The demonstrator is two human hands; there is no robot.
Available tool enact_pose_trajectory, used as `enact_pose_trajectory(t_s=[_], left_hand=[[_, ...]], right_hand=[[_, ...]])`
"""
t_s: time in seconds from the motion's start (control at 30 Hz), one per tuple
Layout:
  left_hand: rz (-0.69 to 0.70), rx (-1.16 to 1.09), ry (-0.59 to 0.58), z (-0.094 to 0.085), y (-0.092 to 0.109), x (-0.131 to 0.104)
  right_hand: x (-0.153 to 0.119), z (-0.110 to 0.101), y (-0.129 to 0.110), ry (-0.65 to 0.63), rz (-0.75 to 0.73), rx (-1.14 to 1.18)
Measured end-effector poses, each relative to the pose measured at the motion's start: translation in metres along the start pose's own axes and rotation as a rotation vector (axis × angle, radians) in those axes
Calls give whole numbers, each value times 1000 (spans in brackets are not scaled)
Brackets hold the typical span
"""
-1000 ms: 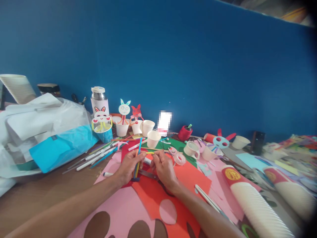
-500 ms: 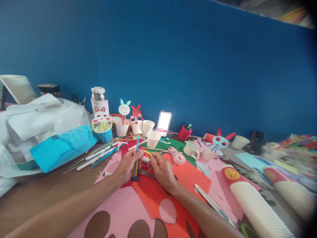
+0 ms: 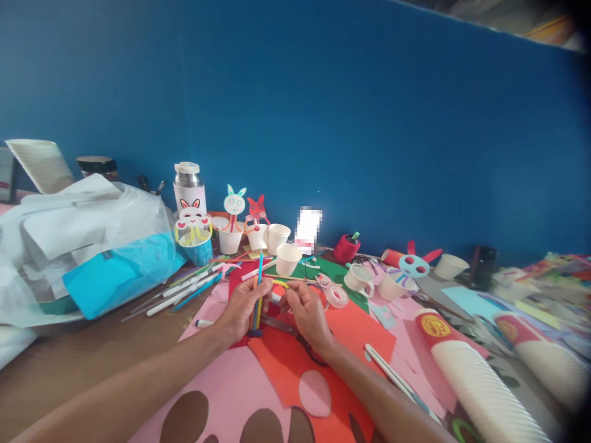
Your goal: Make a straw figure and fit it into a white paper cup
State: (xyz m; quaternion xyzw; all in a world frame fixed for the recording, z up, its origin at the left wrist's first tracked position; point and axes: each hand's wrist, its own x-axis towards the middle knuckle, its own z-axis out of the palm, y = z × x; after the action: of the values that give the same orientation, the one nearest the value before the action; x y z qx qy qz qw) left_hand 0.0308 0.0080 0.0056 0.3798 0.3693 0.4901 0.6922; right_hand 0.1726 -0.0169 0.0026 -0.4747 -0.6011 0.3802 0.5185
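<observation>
My left hand [image 3: 244, 306] is closed round several thin strips, among them a blue strip [image 3: 260, 266] that stands upright out of the grip. A yellow strip [image 3: 279, 283] arches from the left fingertips to my right hand [image 3: 305, 309], whose fingers pinch its other end. Below and between the hands lie scissors [image 3: 277, 324], partly hidden by the right hand. Under them are red paper [image 3: 351, 335] and pink paper [image 3: 231, 381] with round holes cut out. A white paper cup [image 3: 289, 259] stands just beyond the hands.
Paper-faced figures stand in cups at the back left, near a thermos [image 3: 189, 191]. A plastic bag [image 3: 115, 215] fills the left. Pens [image 3: 178, 292] lie beside it. Tape [image 3: 337, 296] and a handled cup [image 3: 359, 280] are right of centre; stacked cups [image 3: 480, 381] lie at the right.
The view has shifted slightly, so most things appear a little further right. Both hands keep their grips, and the yellow strip between them looks slightly flatter.
</observation>
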Motion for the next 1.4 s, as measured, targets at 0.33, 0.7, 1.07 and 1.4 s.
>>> enact_pose_trajectory(t_s=[0.33,0.7,1.07,1.4], left_hand=[[-34,-80,-17,1,0,0],[-23,-148,-92,11,0,-8],[51,96,-165,10,16,-11],[99,279,-54,4,24,-1]], right_hand=[[2,2,-7,103,208,240],[-10,17,-19,-116,52,-48],[-12,11,-11,-86,85,-60],[-11,9,-15,-83,118,-30]])
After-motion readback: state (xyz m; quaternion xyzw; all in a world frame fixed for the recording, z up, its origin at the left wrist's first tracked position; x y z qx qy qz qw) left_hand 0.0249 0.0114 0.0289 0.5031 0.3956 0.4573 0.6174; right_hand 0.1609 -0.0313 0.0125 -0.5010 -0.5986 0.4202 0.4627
